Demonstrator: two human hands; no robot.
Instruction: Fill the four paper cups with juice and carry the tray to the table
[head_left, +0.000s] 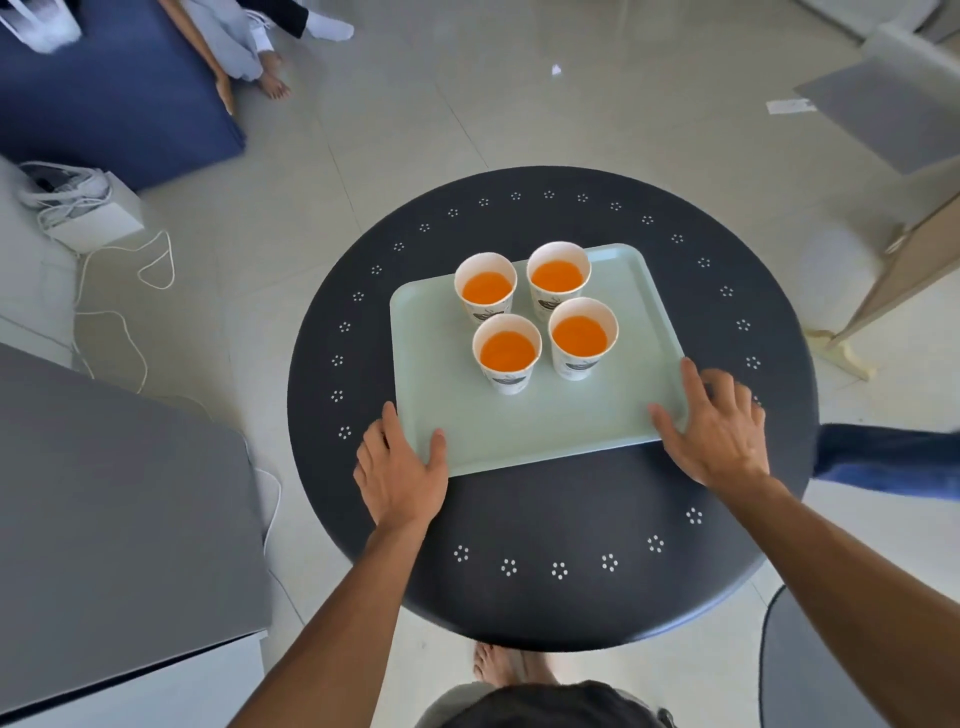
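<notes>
Pale green tray (540, 421) sits on the round dark table (519, 587), flat as far as can be judged, near edge toward the person. Four paper cups (535, 317) stand upright in a tight two-by-two cluster on the far half of the tray, each holding orange juice (507, 351) with some rim left above the liquid. Some cups look touching or just apart; cannot tell which.

Left hand (400, 473) is at the near-left corner of the tray, fingers loosely spread, thumb resting on top of the tray surface, other fingers along the outer left edge. Right hand (717, 426) is at the near-right corner, fingers spread wide and laid over the rim. Neither hand looks closed around the tray; whether any fingers are under the edge cannot be told.

Judged stage: cups filled, tray set down on the table, hands probably about to let go.

Risks from here:
- Hands pull away unevenly and drag a corner, so the tray slides or twists on the smooth tabletop and juice slops over the rims.
- Thumb or fingers catch the rim on release, jolting the light cups; one tipping would likely knock its neighbours, given how close they stand.
- Any re-lift from only the near corners would tilt the tray away from the person, since the load sits at the far end.
</notes>
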